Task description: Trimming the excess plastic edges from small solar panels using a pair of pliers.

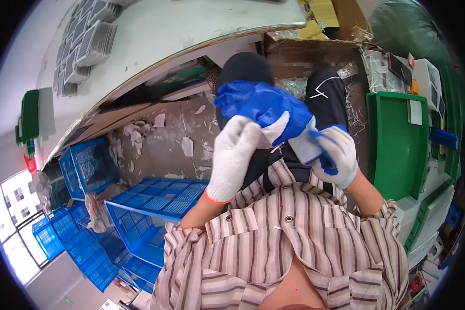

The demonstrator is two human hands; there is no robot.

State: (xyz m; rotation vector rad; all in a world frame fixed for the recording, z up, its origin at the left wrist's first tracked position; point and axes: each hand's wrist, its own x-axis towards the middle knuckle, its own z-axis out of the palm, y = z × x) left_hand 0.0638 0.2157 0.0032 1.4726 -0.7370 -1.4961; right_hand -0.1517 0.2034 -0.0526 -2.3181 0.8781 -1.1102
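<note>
My left hand, in a white knitted glove with an orange cuff edge, is closed on the near left edge of a crumpled blue plastic sheet. The sheet lies bunched over my lap and partly covers my knees. My right hand, also in a white glove, has its fingers bent around a pale flat piece with blue edges. A dark blue ring shape shows at its palm. Whether the pale piece joins the blue sheet I cannot tell.
A pale worktable bears stacks of grey-white panels. Blue crates stand at my left, a green tray at my right. Ahead is a cardboard box. Paper scraps litter the floor.
</note>
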